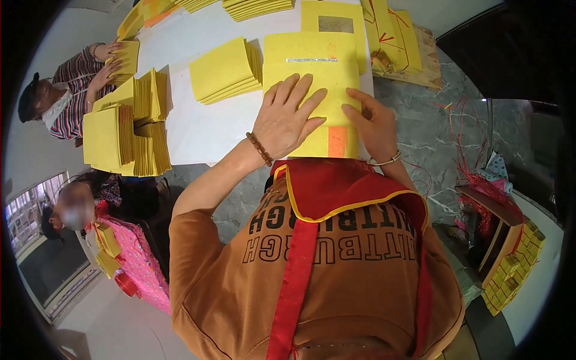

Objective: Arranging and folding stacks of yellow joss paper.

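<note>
Yellow paper sheet (pixel 333 107), with a silver strip (pixel 312 60) across its upper part and an orange patch (pixel 337 141) at its lower edge, lies at the near edge of the white-topped bench (pixel 180 60). The left hand (pixel 281 126) rests palm down on it, fingers extended and spread without gripping; the right hand (pixel 378 123) stands at its right edge, finger and thumb parted. To the left lies a fanned stack of yellow sheets (pixel 221 72), apart from both hands.
</note>
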Available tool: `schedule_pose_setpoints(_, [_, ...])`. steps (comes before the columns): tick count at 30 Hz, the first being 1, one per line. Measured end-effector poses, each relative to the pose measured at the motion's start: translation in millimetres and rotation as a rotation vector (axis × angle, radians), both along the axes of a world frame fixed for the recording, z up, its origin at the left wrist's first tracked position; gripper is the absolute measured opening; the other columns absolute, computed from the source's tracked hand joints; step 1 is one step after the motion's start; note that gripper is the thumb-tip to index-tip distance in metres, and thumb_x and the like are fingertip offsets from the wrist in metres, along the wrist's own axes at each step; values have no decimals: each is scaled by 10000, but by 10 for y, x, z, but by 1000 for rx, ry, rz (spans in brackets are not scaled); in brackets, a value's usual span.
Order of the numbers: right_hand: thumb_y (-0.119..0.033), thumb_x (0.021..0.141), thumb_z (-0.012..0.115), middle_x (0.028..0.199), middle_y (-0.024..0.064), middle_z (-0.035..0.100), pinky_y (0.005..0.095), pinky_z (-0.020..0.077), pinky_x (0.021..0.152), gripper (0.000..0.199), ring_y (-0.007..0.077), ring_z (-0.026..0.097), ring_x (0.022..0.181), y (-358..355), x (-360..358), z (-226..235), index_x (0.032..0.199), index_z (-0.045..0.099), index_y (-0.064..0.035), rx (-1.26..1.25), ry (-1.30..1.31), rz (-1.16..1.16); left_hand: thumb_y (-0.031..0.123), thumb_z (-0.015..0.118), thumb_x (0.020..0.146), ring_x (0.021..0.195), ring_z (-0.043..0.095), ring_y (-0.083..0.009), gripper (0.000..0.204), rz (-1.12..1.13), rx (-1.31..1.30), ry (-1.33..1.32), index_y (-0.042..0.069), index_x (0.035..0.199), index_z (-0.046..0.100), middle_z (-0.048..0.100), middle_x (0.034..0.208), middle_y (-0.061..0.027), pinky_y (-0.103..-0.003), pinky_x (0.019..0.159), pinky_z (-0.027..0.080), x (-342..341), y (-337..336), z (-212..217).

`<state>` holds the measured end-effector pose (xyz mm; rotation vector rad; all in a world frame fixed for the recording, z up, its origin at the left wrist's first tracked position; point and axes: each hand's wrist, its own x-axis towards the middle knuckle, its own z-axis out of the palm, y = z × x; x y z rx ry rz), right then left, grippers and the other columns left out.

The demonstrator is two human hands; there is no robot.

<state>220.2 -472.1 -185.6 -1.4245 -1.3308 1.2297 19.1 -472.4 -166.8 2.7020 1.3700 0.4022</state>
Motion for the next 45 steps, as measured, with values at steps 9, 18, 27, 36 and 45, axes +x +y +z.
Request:
schedule_pose_setpoints(9, [-263, 748, 645, 1161, 0, 541, 459, 299, 953, 336, 186, 473, 1124, -295, 7, -117, 1067, 598, -165, 771, -697, 337, 370, 474, 887, 1235, 322, -341, 487, -3, 10, 57, 114, 1298, 420, 348, 1355, -171, -443, 1000, 262, -14, 16, -85])
schedule_pose_setpoints(18, [-249, 817, 584, 1296, 47, 467, 509, 210, 1042, 422, 285, 340, 1272, -327, 146, -252, 1212, 520, -114, 619, -531, 462, 280, 587, 810, 1143, 410, -342, 551, -171, 69, 144, 57, 1285, 420, 406, 1283, -217, -414, 905, 373, -84, 68, 20])
schedule_pose_setpoints(27, [-179, 893, 495, 1313, 109, 454, 408, 250, 1052, 443, 259, 355, 1269, -275, 259, -253, 1302, 411, -29, 164, 306, 331, 169, 665, 692, 1031, 524, -316, 603, -111, 142, 172, 12, 1234, 453, 534, 1129, -196, -383, 829, 432, -11, 100, 24])
schedule_pose_setpoints(36, [-156, 935, 450, 1108, 82, 583, 301, 428, 861, 303, 152, 542, 1016, -195, 271, -321, 1200, 515, -23, 76, 382, -9, -33, 559, 668, 1037, 529, -236, 564, 346, 435, -147, 103, 1213, 517, 569, 1167, -85, -407, 895, 351, -1080, 419, -27])
schedule_pose_setpoints(45, [-80, 901, 515, 981, 25, 605, 219, 419, 774, 208, 81, 530, 881, -118, 177, -308, 1089, 575, -15, 72, 276, 2, -22, 520, 737, 1109, 493, -219, 579, 397, 311, 93, 212, 1266, 489, 528, 1242, -28, -432, 930, 299, -1748, 575, -986])
